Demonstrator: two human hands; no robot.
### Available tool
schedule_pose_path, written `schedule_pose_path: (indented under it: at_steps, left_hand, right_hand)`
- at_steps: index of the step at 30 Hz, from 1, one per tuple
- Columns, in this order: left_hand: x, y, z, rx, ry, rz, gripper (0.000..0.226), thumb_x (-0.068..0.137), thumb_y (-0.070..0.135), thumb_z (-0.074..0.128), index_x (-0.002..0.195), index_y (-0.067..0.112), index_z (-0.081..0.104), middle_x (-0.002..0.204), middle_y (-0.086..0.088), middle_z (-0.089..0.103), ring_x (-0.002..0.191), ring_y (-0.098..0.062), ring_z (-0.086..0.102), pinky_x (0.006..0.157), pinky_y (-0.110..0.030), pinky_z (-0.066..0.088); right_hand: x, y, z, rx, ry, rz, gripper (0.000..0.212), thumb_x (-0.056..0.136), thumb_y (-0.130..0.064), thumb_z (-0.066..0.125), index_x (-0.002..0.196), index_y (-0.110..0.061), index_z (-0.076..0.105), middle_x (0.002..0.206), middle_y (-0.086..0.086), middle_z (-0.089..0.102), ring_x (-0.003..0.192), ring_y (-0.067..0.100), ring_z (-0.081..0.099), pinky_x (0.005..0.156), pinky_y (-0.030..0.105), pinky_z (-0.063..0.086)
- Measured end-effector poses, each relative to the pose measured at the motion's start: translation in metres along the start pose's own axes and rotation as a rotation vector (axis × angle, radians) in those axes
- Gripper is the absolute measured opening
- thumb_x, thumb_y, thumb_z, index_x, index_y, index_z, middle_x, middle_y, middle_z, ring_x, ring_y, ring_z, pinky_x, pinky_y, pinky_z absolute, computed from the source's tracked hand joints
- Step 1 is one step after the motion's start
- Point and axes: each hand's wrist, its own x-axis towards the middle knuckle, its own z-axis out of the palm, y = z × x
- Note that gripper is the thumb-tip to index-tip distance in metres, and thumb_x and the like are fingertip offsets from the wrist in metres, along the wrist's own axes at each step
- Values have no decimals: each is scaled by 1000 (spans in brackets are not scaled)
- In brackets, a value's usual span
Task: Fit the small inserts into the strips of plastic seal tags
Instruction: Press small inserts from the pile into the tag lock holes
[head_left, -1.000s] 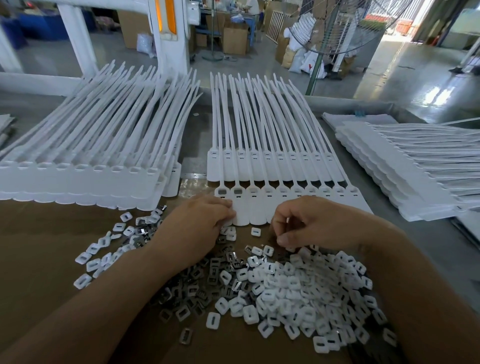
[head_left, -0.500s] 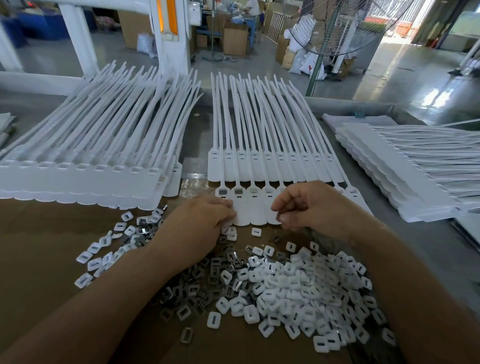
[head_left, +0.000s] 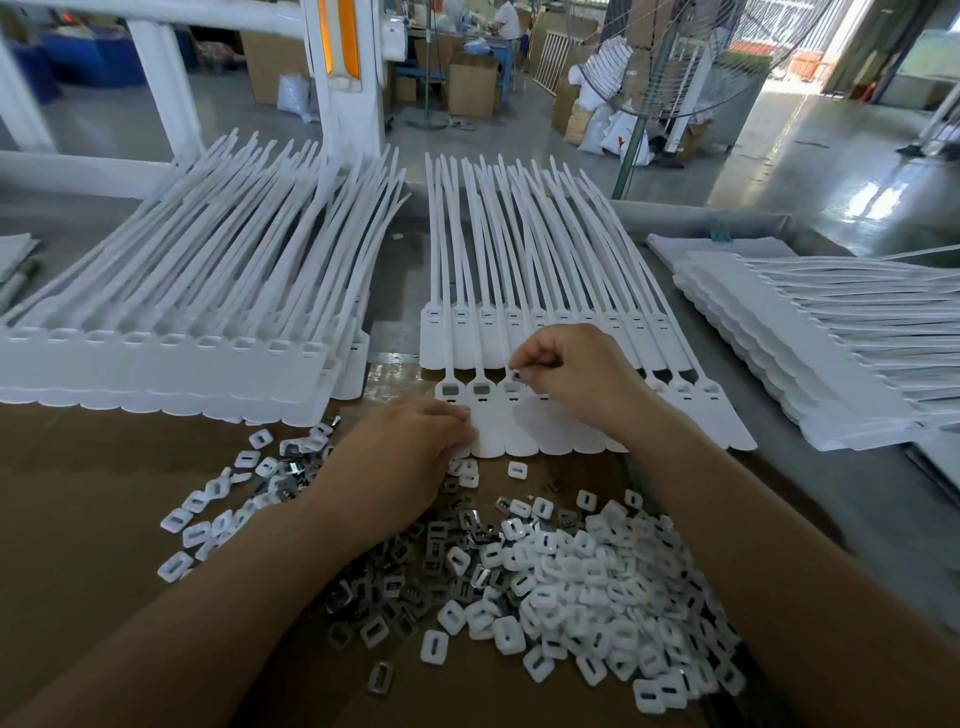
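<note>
Right hand (head_left: 571, 375) pinches grey insert (head_left: 516, 375) over white strip (head_left: 527, 434); left hand (head_left: 410, 452) touches its edge, grip unclear.

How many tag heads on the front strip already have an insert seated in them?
2: the leftmost head and the second head of the front strip. The right hand pinches an insert at the third head; heads under that hand are hidden.

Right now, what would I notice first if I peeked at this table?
Probably the big heap of little white inserts in front, toward the right. Just behind it, the right hand pinches one small insert over a strip of white seal tags, while the left hand rests at the strip's corner.
</note>
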Motion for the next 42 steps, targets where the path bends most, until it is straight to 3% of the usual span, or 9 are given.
schedule_pose_path:
  at_steps: [11, 19, 22, 29, 35, 42]
  left_hand:
    - [-3, 0, -1, 6, 2, 4, 28, 91, 15, 50, 115, 23, 63, 128, 7, 55, 118, -12, 48, 97, -21, 31]
    - [-4, -1, 0, 16, 8, 2, 27, 91, 16, 51, 114, 23, 64, 126, 7, 56, 117, -12, 49, 93, -17, 26]
    - [-3, -1, 0, 15, 7, -2, 27, 90, 16, 52, 113, 24, 64, 126, 7, 56, 118, -13, 48, 93, -17, 26]
    - [-3, -1, 0, 14, 3, 2, 26, 91, 16, 50, 111, 24, 65, 128, 8, 54, 119, -9, 47, 93, -14, 23]
    - [-1, -1, 1, 17, -2, -18, 29, 94, 20, 45, 116, 27, 61, 132, 12, 50, 121, -7, 42, 96, -14, 22]
    - [-1, 1, 0, 8, 4, -24, 27, 93, 20, 47, 114, 25, 63, 129, 10, 53, 118, -8, 45, 92, -11, 20]
  right_hand:
    - [6, 5, 14, -57, -21, 33, 14, 83, -10, 63, 85, -21, 72, 71, -18, 57, 71, -5, 50, 59, 3, 34]
    - [8, 5, 16, -56, 36, 50, 19, 80, -9, 65, 75, -27, 63, 70, -18, 54, 73, -1, 51, 59, 5, 35]
    - [6, 5, 9, -19, -28, 37, 17, 83, -12, 64, 76, -27, 63, 70, -19, 56, 69, -5, 51, 54, 1, 36]
    - [-24, 3, -21, 14, -145, -26, 17, 81, -20, 68, 74, -35, 63, 80, -12, 67, 76, 1, 61, 70, 14, 46]
    - [-52, 9, -35, -69, -406, 10, 15, 75, -20, 75, 73, -33, 67, 73, -16, 67, 67, -8, 59, 68, 13, 47]
    - [-49, 3, -23, -166, -438, 2, 21, 75, -16, 75, 67, -32, 63, 71, -14, 64, 63, -7, 58, 65, 9, 48]
